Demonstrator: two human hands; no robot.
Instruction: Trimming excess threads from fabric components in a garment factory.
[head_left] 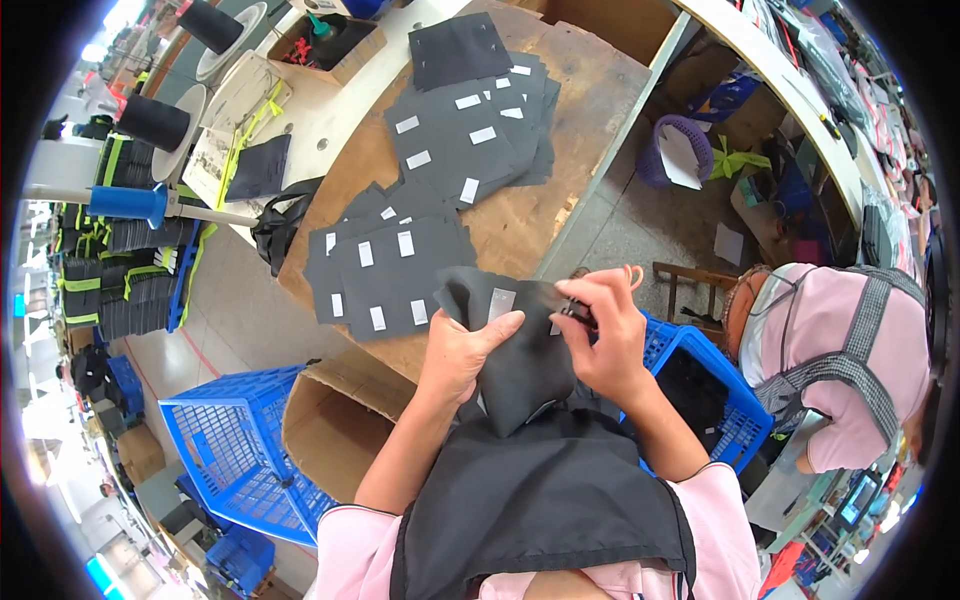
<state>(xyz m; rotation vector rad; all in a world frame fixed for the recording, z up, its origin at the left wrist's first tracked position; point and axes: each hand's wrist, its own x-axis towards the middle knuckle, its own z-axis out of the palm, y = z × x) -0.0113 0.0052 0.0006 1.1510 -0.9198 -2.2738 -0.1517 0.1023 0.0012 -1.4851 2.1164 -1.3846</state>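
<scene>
My left hand [462, 352] is closed on a dark grey fabric piece [525, 375], thumb on top beside a pale rectangular patch [501, 303]. The piece is bent and hangs down in front of my black apron [550, 490]. At its upper right edge, my right hand [607, 335] pinches a small dark tool [575, 308] that looks like thread snips. An orange loop [633, 277] shows by the fingers of that hand. Just beyond my hands, flat dark panels [390, 285] with white patches lie on the wooden table.
More panels [440, 140] overlap farther back on the wooden table [590, 110]. A cardboard box [335, 415] and blue crate [235, 435] stand at left; another blue crate [735, 400] is at right. Close by on the right sits a person in pink [830, 350]. Thread cones [155, 125] stand far left.
</scene>
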